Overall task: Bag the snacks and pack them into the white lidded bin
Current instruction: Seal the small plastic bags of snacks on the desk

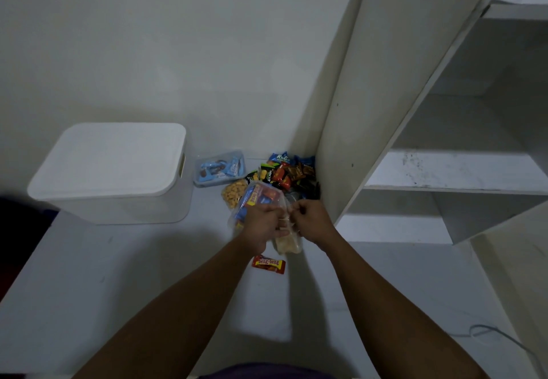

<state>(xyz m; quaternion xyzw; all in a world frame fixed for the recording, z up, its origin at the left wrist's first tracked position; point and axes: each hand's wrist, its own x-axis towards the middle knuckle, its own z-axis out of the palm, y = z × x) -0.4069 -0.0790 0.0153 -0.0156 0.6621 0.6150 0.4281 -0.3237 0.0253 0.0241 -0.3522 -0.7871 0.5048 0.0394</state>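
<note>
Two bare forearms reach over the floor, the left hand and right hand pinched on the mouth of a clear snack bag, likely light, limp and slippery, beside the closed white lidded bin.

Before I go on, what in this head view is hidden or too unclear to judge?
- White lidded bin: the lid is on, so its contents are hidden.
- Clear bag: the left hand and right hand cover its opening, so whether it is sealed cannot be told.
- Snack pile: dim and small; the cabinet door hides its right edge.
- Clear tub: wrappers inside too small to read.
</note>
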